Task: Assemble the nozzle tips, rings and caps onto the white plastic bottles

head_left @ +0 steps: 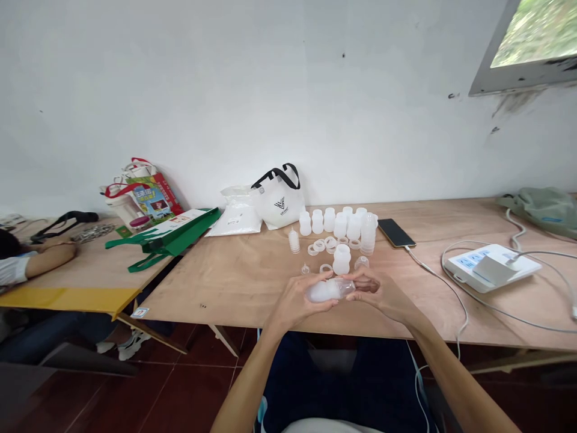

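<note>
A small white baby bottle (323,291) with a clear cap (346,287) lies sideways between my two hands, just above the table's front edge. My left hand (295,300) is wrapped round the bottle's body. My right hand (381,293) has its fingers closed on the clear cap end. Just beyond them, a white bottle body (341,260) stands upright. Near it lie a white ring (326,270), a clear teat (305,269) and a loose clear cap (362,262). More rings (320,245) lie behind, before several white bottle bodies (329,219).
Stacked clear caps (368,233) and stacked teats (294,240) flank the bottles. A phone (396,233) with a cable and a white power strip (491,266) lie right. A white bag (283,201), plastic package (237,215) and green bag (180,234) are left. Another person's arm (51,260) rests far left.
</note>
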The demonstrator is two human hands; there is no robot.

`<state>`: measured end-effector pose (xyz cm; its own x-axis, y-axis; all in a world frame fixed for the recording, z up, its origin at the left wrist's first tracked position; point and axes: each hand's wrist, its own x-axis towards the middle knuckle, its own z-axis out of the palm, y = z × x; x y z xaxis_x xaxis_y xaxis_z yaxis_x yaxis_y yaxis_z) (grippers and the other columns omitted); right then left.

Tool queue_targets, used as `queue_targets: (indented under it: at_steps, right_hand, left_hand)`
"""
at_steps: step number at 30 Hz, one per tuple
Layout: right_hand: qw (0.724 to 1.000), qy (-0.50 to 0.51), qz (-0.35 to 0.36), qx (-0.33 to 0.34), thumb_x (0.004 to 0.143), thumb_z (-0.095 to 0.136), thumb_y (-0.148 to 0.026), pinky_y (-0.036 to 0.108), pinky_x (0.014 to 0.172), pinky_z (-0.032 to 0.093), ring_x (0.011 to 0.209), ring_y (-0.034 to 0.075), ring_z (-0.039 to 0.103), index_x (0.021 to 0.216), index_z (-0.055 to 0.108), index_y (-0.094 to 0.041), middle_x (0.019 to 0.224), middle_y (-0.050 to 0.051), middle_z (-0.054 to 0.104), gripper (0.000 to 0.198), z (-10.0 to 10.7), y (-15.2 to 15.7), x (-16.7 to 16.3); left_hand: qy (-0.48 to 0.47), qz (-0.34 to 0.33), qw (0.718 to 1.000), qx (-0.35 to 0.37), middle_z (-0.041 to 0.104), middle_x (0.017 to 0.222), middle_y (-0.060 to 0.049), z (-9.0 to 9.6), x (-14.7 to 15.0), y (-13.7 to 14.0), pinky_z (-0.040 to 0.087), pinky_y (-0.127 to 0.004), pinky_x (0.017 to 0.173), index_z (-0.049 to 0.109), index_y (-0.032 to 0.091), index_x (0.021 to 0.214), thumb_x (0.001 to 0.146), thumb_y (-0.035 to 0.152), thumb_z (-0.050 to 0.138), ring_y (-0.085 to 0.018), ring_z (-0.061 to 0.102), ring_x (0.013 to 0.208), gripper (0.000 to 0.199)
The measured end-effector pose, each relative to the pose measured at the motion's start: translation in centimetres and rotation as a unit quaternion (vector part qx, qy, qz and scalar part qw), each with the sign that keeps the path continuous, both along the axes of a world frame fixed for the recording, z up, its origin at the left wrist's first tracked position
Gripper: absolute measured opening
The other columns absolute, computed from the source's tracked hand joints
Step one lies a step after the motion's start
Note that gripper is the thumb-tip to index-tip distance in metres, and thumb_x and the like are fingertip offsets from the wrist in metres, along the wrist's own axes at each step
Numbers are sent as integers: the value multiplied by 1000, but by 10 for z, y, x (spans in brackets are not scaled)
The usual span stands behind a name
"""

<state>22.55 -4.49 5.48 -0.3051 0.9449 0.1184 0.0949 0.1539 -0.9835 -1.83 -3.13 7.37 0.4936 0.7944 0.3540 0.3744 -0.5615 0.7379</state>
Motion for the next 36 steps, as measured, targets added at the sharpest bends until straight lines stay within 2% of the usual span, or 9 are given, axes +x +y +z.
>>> queue_targets:
  at_steps: [7,11,15,22,25,30,36]
  right_hand:
    - [999,-35,-27,6,68,85,-64,47,94,60,99,29,75,96,74,-24,102,7,80,50,8,-2,2]
    - [997,-57,-30,39,75,81,-62,47,96,59,104,29,74,98,73,-24,106,8,79,45,14,-5,2]
    - [994,-45,-56,85,81,79,-55,45,93,60,103,29,74,108,71,-27,105,6,79,40,17,-7,0]
    - [986,-50,-96,131,86,76,-49,46,91,62,99,26,73,119,68,-29,109,6,77,40,10,-10,-11]
    - [984,-46,-98,142,90,73,-46,47,95,61,102,26,73,127,64,-30,116,7,75,41,9,-12,-16]
    - [985,-41,-78,146,97,65,-42,47,97,59,112,26,71,138,53,-32,126,7,73,44,9,-13,-17]
    - [977,-43,-133,159,96,65,-44,44,91,60,104,26,73,121,67,-28,118,7,76,30,6,-7,-6]
  left_hand:
    - [-20,-15,1000,-1,72,130,-6,-4,5,-4,55,-39,98,67,29,134,79,38,82,-28,71,112,58]
    - [-32,-20,999,3,71,132,-3,-1,7,-6,53,-37,102,67,31,133,81,40,81,-26,69,117,54]
    - [-9,-7,1000,-10,68,136,-3,5,9,-8,50,-39,105,64,32,135,83,48,78,-27,65,121,56]
    - [19,12,1000,-15,65,141,-1,10,3,-8,46,-40,109,61,35,136,85,49,75,-28,61,127,55]
    - [10,25,999,-30,66,139,0,11,1,-7,48,-38,106,60,35,136,86,49,74,-27,62,125,53]
    - [-63,57,993,-77,66,136,-2,10,-2,-2,49,-38,104,58,32,136,95,48,62,-26,63,123,44]
    - [-223,131,960,-111,66,133,-10,1,-22,19,53,-39,99,52,24,135,91,45,68,-26,66,118,51]
